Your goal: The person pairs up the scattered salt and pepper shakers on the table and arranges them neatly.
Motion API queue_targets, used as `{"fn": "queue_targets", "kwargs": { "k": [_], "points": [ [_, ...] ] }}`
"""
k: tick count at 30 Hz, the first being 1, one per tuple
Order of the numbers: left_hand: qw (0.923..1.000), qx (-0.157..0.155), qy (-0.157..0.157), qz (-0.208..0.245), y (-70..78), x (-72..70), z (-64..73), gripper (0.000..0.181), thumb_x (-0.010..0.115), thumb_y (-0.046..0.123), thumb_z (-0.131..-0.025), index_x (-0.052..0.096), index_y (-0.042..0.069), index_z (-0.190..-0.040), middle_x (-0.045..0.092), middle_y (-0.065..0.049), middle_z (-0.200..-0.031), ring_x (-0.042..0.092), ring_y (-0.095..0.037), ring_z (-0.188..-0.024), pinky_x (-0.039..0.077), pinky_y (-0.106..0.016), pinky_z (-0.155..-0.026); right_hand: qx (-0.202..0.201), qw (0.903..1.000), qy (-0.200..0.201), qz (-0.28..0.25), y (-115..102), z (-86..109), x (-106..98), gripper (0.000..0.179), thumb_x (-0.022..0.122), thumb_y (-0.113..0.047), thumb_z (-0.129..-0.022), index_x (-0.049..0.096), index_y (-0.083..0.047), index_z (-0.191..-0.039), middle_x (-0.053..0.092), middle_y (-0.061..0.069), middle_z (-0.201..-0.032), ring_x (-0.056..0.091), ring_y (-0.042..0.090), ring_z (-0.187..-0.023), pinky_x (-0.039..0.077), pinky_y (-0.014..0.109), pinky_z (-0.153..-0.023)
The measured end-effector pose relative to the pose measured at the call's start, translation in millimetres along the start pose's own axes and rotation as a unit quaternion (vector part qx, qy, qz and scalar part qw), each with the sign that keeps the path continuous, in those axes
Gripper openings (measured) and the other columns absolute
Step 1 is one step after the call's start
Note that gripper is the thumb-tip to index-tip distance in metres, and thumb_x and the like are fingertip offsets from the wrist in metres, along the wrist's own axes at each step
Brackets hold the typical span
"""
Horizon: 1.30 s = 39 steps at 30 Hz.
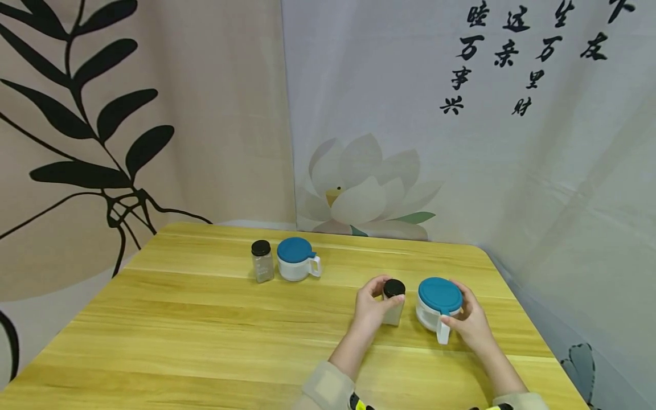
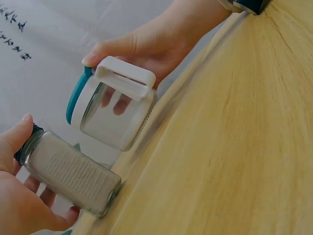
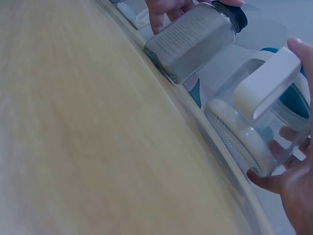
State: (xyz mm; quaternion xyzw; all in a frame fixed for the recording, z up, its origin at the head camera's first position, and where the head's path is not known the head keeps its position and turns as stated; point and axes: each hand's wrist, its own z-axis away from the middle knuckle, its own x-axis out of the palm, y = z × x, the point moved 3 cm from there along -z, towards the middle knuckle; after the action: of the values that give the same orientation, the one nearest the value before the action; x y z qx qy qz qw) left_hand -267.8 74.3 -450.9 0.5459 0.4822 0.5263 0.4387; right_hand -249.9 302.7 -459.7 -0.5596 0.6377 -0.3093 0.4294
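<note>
On the right part of the table, my left hand (image 1: 370,307) grips a square glass spice jar (image 1: 393,312) with a black lid, thumb and fingers around its upper part. Greyish powder fills that jar (image 2: 71,171), and printed text covers one side. To its right, my right hand (image 1: 472,323) holds a clear glass seasoning jar (image 1: 426,314) with a blue lid and white handle, its fingers around the far side and thumb near the handle. White contents lie low inside the seasoning jar (image 3: 239,132). The two jars stand a small gap apart, both upright.
Farther back on the wooden table (image 1: 205,330) stand a second black-lidded spice jar (image 1: 263,267) and a second blue-lidded seasoning jar (image 1: 293,270), side by side. A printed cloth backdrop (image 1: 369,85) hangs behind the table's far edge.
</note>
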Motion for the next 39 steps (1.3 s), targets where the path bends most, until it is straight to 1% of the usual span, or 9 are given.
{"fn": "queue_targets", "kwargs": {
  "k": [3, 7, 15, 20, 23, 28, 39],
  "points": [
    [1.0000, -0.002, 0.001, 0.001, -0.3, 0.5, 0.4, 0.041, 0.084, 0.012, -0.073, 0.068, 0.015, -0.111, 0.061, 0.002, -0.102, 0.051, -0.019, -0.099, 0.039, -0.043, -0.089, 0.002, 1.0000, 0.002, 0.005, 1.3, 0.7, -0.5, 0.075, 0.066, 0.019, -0.076, 0.033, 0.005, -0.142, 0.050, -0.017, -0.127, 0.048, -0.002, -0.111, 0.045, 0.015, -0.081],
    [1.0000, 0.001, 0.001, 0.002, -1.3, 1.3, 0.4, 0.040, 0.084, 0.011, -0.073, 0.068, 0.016, -0.109, 0.061, 0.002, -0.101, 0.051, -0.019, -0.099, 0.038, -0.044, -0.089, 0.003, 1.0000, 0.003, 0.009, 3.0, 1.4, -0.8, 0.076, 0.067, 0.019, -0.075, 0.033, 0.005, -0.141, 0.050, -0.018, -0.126, 0.048, -0.003, -0.110, 0.045, 0.014, -0.080],
    [0.9999, 0.005, 0.009, -0.004, -2.5, 3.4, -0.9, 0.045, 0.085, 0.011, -0.072, 0.067, 0.009, -0.113, 0.061, 0.002, -0.100, 0.051, -0.020, -0.099, 0.038, -0.046, -0.090, 0.009, 0.9997, 0.002, 0.021, 5.6, 1.8, -1.4, 0.075, 0.068, 0.017, -0.076, 0.031, 0.008, -0.141, 0.049, -0.020, -0.125, 0.048, -0.005, -0.110, 0.045, 0.014, -0.080],
    [0.9999, 0.001, 0.014, -0.009, -1.5, 4.5, -0.6, 0.044, 0.085, 0.011, -0.072, 0.067, 0.011, -0.112, 0.060, 0.002, -0.101, 0.051, -0.019, -0.099, 0.039, -0.044, -0.089, 0.014, 0.9994, -0.002, 0.031, 6.7, 2.3, -1.3, 0.075, 0.068, 0.017, -0.077, 0.032, 0.006, -0.141, 0.048, -0.022, -0.124, 0.047, -0.006, -0.109, 0.044, 0.013, -0.080],
    [0.9999, 0.003, 0.014, -0.009, -0.7, 4.9, 0.1, 0.044, 0.085, 0.011, -0.072, 0.067, 0.011, -0.111, 0.060, 0.002, -0.101, 0.051, -0.019, -0.099, 0.039, -0.044, -0.089, 0.013, 0.9993, -0.005, 0.034, 6.7, 2.0, -1.1, 0.075, 0.068, 0.017, -0.077, 0.032, 0.005, -0.142, 0.048, -0.022, -0.125, 0.047, -0.006, -0.109, 0.045, 0.014, -0.080],
    [0.9998, 0.007, 0.012, -0.012, -0.3, 5.5, 1.2, 0.042, 0.085, 0.011, -0.072, 0.067, 0.013, -0.110, 0.060, 0.002, -0.100, 0.051, -0.018, -0.098, 0.039, -0.044, -0.089, 0.011, 0.9993, -0.007, 0.035, 6.3, 1.7, -1.2, 0.075, 0.068, 0.016, -0.077, 0.031, 0.006, -0.142, 0.048, -0.022, -0.125, 0.047, -0.007, -0.110, 0.044, 0.013, -0.081],
    [0.9999, -0.001, 0.009, -0.008, 0.2, 8.4, 3.5, 0.044, 0.084, 0.012, -0.073, 0.065, 0.014, -0.112, 0.060, 0.003, -0.104, 0.051, -0.019, -0.102, 0.037, -0.047, -0.093, 0.021, 0.9990, -0.016, 0.036, 6.5, 1.8, -3.6, 0.072, 0.067, 0.014, -0.079, 0.030, 0.008, -0.141, 0.048, -0.024, -0.124, 0.047, -0.008, -0.110, 0.042, 0.012, -0.082]
  ]
}}
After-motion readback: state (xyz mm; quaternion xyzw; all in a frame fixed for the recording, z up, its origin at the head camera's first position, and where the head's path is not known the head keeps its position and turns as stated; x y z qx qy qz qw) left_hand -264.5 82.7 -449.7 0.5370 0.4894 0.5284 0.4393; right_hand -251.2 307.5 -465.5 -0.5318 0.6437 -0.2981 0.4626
